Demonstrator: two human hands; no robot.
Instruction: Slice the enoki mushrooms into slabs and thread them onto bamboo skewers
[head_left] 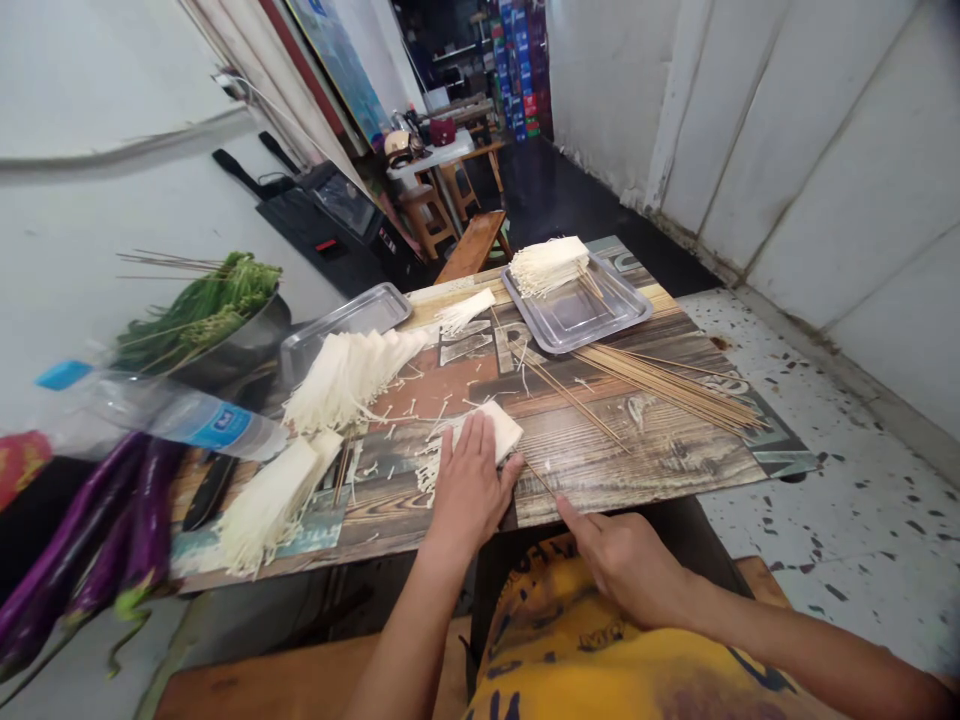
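Note:
My left hand (469,485) lies flat on a bunch of enoki mushrooms (507,428) near the table's front edge, fingers stretched out and thumb to the right. My right hand (626,562) is closed around the near end of a bamboo skewer (540,478). The skewer points at the right end of that bunch; how far it goes in is hidden. To the left, more enoki bunches (352,375) lie in a fanned row, with another enoki pile (274,500) in front. Skewered enoki (551,265) rest on a clear plastic tray (630,305).
Loose bamboo skewers (667,385) lie on the right of the wood-patterned table (675,465). At left are a water bottle (187,410), a black-handled knife (210,490), purple eggplants (97,540) and a metal bowl (255,335) of greens. A second tray (375,305) sits behind the enoki.

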